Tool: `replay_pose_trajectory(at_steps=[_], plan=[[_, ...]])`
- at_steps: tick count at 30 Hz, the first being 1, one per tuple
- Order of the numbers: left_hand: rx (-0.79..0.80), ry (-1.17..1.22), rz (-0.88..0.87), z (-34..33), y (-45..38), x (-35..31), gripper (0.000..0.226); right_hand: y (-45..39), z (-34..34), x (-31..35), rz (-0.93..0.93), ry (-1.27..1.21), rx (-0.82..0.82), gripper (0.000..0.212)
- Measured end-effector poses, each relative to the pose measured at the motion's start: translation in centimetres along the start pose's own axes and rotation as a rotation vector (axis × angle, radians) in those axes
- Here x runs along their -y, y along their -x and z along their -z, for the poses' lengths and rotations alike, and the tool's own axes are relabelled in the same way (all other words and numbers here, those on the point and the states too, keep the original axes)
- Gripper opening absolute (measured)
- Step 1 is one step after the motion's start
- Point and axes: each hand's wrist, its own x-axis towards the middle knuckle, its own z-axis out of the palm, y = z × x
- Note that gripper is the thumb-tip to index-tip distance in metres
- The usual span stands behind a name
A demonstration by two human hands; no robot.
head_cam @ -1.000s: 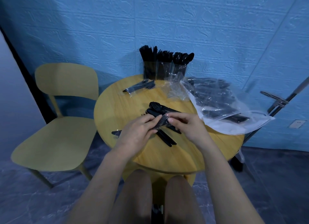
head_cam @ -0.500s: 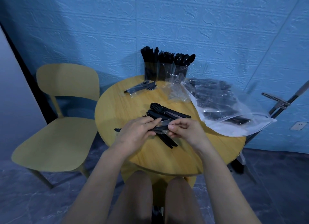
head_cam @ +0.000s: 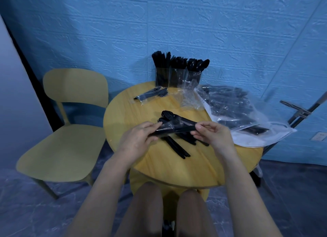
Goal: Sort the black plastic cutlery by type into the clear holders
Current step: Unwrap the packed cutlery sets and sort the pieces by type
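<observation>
Both forearms are bare with no sleeve in view, the left hand [head_cam: 139,139] and right hand [head_cam: 215,137] carry no glove, ring or watch, and the two knees below are likewise uncovered.

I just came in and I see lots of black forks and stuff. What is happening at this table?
A person sits at a round yellow table, sorting black plastic cutlery. The left hand and right hand hold a clear-wrapped cutlery packet by its two ends, above a loose pile of cutlery. At the back, three clear holders already stand full. A big plastic bag with more packets lies on the right.
</observation>
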Motion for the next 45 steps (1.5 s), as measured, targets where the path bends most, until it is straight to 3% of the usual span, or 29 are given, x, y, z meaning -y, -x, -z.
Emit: replay_pose_trajectory(at_steps=[6, 9, 13, 16, 20, 22, 25, 28, 30, 37, 41, 45], plan=[[-0.218, 0.186, 0.325, -0.1, -0.3, 1.0, 0.042, -0.6, 1.2, -0.6, 0.052, -0.16, -0.279, 0.008], [-0.251, 0.425, 0.423, -0.1, -0.5, 0.4, 0.042, -1.3, 0.7, -1.3, 0.057, -0.183, -0.331, 0.01], [-0.241, 0.738, 0.527, 0.1, -0.8, -0.5, 0.039, -2.4, -0.3, -2.1, 0.042, -0.067, -0.355, 0.009], [-0.209, 0.871, 0.536, 0.1, -1.1, -0.9, 0.038, -3.1, -0.7, -2.6, 0.056, 0.166, -0.377, 0.01], [-0.213, 0.983, 0.522, 0.0, -1.4, -1.3, 0.041, -2.9, -1.0, -2.9, 0.102, 0.609, -0.305, 0.016], [-0.223, 1.084, 0.543, 0.0, -1.9, -1.6, 0.04, -2.5, -1.6, -2.7, 0.205, 0.708, -0.295, 0.022], [-0.247, 1.237, 0.588, -0.3, -3.0, -2.2, 0.033, -1.9, -3.3, -1.9, 0.308, 0.691, -0.167, 0.021], [-0.294, 1.363, 0.608, -0.8, -4.4, -2.9, 0.032, -1.6, -4.7, -1.5, 0.2, 0.637, 0.028, 0.019], [-0.32, 1.403, 0.608, -1.2, -5.5, -3.1, 0.033, -2.1, -5.0, -1.6, 0.184, 0.626, 0.033, 0.014], [-0.217, 1.253, 0.555, -1.9, -8.4, -1.5, 0.036, -7.5, -3.7, 1.0, 0.201, 0.56, -0.227, 0.008], [-0.244, 0.986, 0.57, -1.7, -9.8, 1.4, 0.023, -13.0, -2.8, 3.0, 0.254, 0.691, -0.364, 0.018], [-0.273, 0.646, 0.521, -1.6, -12.2, 5.2, 0.024, -17.7, -2.5, 3.4, 0.229, 0.805, -0.426, 0.021]])
